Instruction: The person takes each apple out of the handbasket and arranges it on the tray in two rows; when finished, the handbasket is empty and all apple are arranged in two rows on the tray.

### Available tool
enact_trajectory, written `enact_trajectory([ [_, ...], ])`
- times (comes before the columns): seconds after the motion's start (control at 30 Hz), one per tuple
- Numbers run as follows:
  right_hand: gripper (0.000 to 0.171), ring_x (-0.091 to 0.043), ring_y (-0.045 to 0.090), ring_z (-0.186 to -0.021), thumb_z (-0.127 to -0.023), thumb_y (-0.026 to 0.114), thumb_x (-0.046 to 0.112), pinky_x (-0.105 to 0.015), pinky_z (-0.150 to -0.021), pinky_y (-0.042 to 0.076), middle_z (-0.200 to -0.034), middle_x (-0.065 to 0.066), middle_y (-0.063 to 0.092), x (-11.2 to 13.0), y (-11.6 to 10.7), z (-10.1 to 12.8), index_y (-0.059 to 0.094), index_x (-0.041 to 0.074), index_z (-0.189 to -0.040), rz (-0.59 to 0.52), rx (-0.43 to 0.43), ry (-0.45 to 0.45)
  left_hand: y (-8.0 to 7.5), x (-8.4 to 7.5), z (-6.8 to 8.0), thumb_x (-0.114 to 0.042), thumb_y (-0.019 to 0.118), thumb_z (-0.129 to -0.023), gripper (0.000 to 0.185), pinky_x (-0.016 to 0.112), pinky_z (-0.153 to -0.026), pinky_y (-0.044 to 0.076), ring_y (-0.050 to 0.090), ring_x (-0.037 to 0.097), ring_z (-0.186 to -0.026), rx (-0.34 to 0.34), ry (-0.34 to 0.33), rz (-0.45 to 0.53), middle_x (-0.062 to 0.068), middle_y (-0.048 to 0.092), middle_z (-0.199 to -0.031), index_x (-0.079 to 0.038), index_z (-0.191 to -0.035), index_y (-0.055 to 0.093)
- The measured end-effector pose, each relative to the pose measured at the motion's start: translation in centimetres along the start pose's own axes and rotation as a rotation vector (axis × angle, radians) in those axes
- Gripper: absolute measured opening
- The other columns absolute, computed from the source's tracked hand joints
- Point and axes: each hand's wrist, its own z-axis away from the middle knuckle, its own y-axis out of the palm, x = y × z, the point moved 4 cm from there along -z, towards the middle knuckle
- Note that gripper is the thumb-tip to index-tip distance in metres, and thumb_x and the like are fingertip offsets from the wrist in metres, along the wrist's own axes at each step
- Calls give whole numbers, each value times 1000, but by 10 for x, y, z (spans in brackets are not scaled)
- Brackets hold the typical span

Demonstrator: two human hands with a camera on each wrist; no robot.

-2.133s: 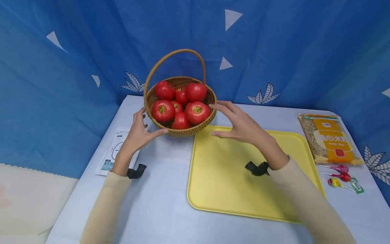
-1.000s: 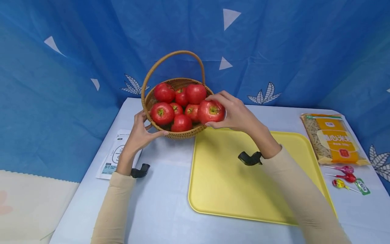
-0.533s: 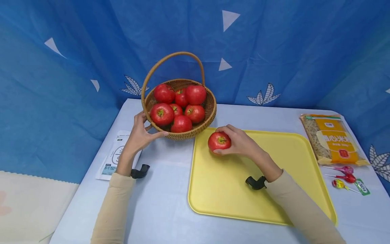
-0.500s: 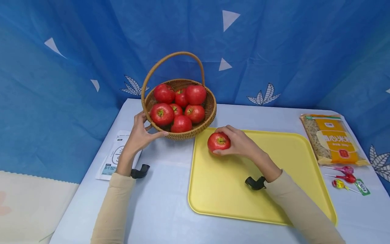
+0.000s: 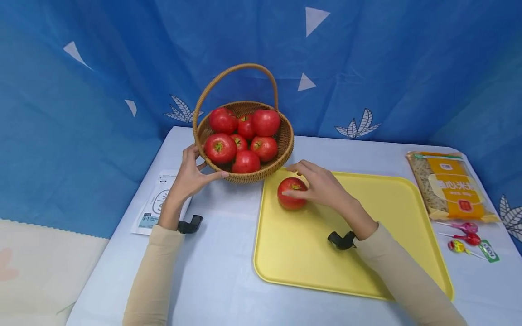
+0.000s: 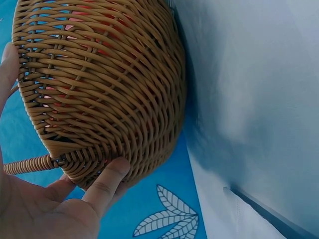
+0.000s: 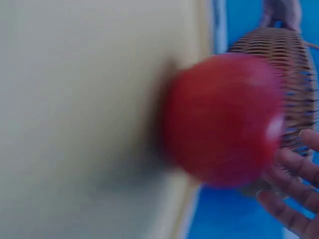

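Wicker formed the basket (image 5: 244, 170), which stood on the pale tabletop (image 5: 212, 271) against a blue curtain (image 5: 408, 68), just beyond the far left corner of a yellow tray (image 5: 367, 258). The left hand (image 5: 189, 174) gripped the basket's left side, thumb along the lower wall and fingers curled up against the weave near the handle's foot; the left wrist view showed that thumb (image 6: 107, 181) pressed on the woven wall. Six red apples (image 5: 244, 136) lay heaped inside.

A seventh apple (image 5: 291, 194) sat on the tray near its far left corner, close to the basket but not touching it. The right hand (image 5: 322, 188) rested beside and over it, fingers relaxed and spread, fingertips on its top; in the blurred right wrist view the fingers (image 7: 294, 199) lay loose behind the fruit, not clasping it.

A paper sheet (image 5: 157, 208) lay under the left forearm. At the right edge were a snack bag (image 5: 448, 185) and lollipops (image 5: 461, 235).
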Motion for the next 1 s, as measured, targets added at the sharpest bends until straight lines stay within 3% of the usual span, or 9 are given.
enact_trajectory([
  [0.1,45,-18,59,-89,-79,83,34,-32,-72,54,-96,-5,63,15,-12,-25,65,12,-114,-60,-68,-97,-1,-2,-2,-40,86,-73,110,53,-107,46,33,29,-139,-3,1,-9,14,22,-151,-9,-153,18],
  [0.2,47,-16,58,-92,-79,83,33,-32,-76,55,-100,-3,62,31,-17,-59,63,12,-115,-108,-70,-150,-1,-3,-3,-41,86,-73,109,53,-107,46,33,29,-140,-6,0,-12,14,23,-150,-9,-153,18],
  [0.37,68,-19,53,-114,-78,81,44,-35,-95,54,-125,-5,54,54,2,-116,54,15,-133,-94,42,-205,0,1,-2,-40,85,-74,107,53,-108,45,33,29,-140,3,-1,-16,14,22,-150,-10,-153,19],
  [0.53,83,-25,40,-134,-79,82,37,-41,-106,48,-144,-9,39,64,33,-153,40,22,-148,-85,147,-215,3,1,-1,-39,84,-76,103,51,-109,44,30,29,-141,12,7,0,13,20,-152,-11,-152,20],
  [0.67,87,-31,35,-138,-79,82,27,-45,-106,48,-151,-11,29,62,49,-167,34,28,-151,-61,206,-169,4,0,0,-39,85,-75,102,51,-109,44,30,29,-141,12,15,14,12,20,-152,-9,-150,23],
  [0.8,89,-30,36,-136,-80,82,24,-47,-107,47,-150,-10,31,59,60,-171,31,29,-152,-45,270,-144,5,-1,0,-37,85,-75,101,53,-108,45,31,29,-140,13,16,13,13,20,-152,-8,-149,24],
  [1.0,87,-28,41,-132,-78,83,23,-46,-105,48,-143,-9,38,62,64,-176,35,27,-150,-33,246,-163,3,0,-1,-37,86,-74,101,51,-108,45,32,29,-139,7,7,-3,13,19,-153,-9,-150,23],
])
